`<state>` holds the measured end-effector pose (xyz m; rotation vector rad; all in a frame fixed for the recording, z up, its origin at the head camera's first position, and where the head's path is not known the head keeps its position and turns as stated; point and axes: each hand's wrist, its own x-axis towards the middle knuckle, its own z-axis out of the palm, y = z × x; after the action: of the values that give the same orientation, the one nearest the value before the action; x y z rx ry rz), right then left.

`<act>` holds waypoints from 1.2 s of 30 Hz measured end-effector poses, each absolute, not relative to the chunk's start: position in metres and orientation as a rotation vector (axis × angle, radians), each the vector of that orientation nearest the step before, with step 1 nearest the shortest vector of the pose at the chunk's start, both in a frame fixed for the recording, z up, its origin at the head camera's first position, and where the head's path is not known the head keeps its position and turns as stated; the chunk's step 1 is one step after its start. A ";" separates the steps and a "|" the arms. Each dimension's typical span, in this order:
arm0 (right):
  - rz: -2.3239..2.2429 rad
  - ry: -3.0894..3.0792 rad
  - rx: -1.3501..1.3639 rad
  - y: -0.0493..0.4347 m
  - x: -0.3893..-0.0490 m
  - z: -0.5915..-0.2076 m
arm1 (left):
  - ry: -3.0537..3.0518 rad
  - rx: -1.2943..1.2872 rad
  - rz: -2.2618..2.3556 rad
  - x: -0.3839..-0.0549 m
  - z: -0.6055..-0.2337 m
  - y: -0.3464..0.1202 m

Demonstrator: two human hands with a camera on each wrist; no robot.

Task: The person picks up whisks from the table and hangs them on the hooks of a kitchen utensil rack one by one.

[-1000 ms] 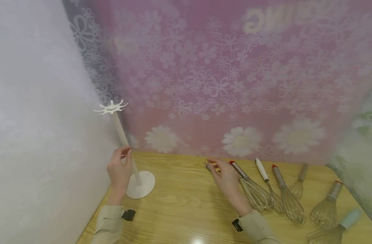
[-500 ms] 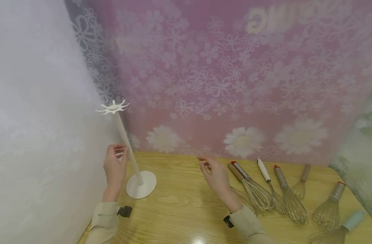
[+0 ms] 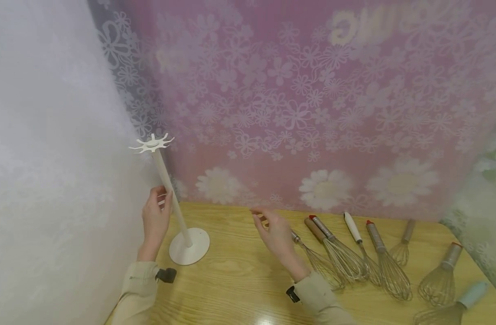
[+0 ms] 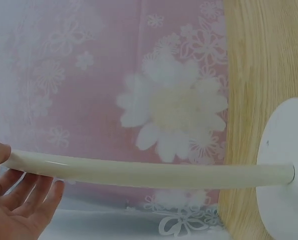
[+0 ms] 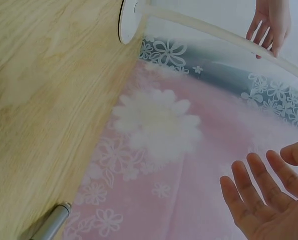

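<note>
A white hook stand (image 3: 188, 245) rises at the left of the wooden table, with a round base, a slim pole and a spread of prongs on top. My left hand (image 3: 155, 220) holds the pole partway up; in the left wrist view the thumb (image 4: 0, 150) lies on one side and the fingers (image 4: 27, 196) on the other. My right hand (image 3: 275, 234) hovers over the table with nothing in it, its fingers relaxed. Just to its right lies a metal-handled whisk (image 3: 313, 255); the end of its handle (image 5: 52, 221) shows in the right wrist view.
Several more whisks lie to the right, among them a white-handled one (image 3: 352, 228) and a light-blue-handled one (image 3: 471, 294) near the front. A flowered pink backdrop (image 3: 264, 117) borders the wooden table (image 3: 231, 271) at the back; a whitish sheet (image 3: 61, 158) hangs at the left.
My right hand has moved left, away from the whisks, uncovering the nearest metal-handled one. My left hand shifted left off the pole, then came back to it slightly higher.
</note>
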<state>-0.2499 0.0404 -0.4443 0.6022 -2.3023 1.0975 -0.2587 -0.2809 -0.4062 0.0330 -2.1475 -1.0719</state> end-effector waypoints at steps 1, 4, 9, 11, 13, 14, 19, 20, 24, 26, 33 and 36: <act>1.107 -2.304 0.606 0.039 -0.250 -0.445 | -2.151 0.039 -1.079 -0.260 -0.406 -0.281; 1.144 -2.314 0.620 0.035 -0.251 -0.447 | -2.155 0.058 -1.107 -0.263 -0.407 -0.281; 1.177 -2.310 0.646 0.028 -0.253 -0.448 | -2.132 0.064 -1.131 -0.266 -0.410 -0.282; 1.168 -2.299 0.654 0.026 -0.254 -0.449 | -2.125 0.062 -1.140 -0.267 -0.411 -0.282; 1.159 -2.293 0.660 0.025 -0.255 -0.450 | -2.124 0.062 -1.146 -0.267 -0.411 -0.282; 1.154 -2.295 0.661 0.024 -0.255 -0.451 | -2.122 0.064 -1.150 -0.268 -0.411 -0.282; 1.175 -2.323 0.659 0.021 -0.258 -0.456 | -2.116 0.068 -1.155 -0.268 -0.411 -0.283; 1.180 -2.328 0.661 0.020 -0.258 -0.457 | -2.113 0.069 -1.154 -0.268 -0.411 -0.283; 1.157 -2.347 0.672 0.018 -0.259 -0.460 | -2.112 0.063 -1.133 -0.267 -0.410 -0.285; 1.151 -2.354 0.681 0.016 -0.260 -0.461 | -2.112 0.059 -1.130 -0.267 -0.409 -0.285; 1.175 -2.376 0.712 0.007 -0.259 -0.463 | -2.078 0.032 -1.084 -0.271 -0.407 -0.285; 1.179 -2.377 0.734 0.004 -0.259 -0.464 | -2.056 0.035 -1.081 -0.270 -0.405 -0.283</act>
<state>-0.2587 0.0040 -0.4637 0.7339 -2.3774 1.1787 -0.2699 -0.2831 -0.4052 0.0352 -2.0563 -1.0806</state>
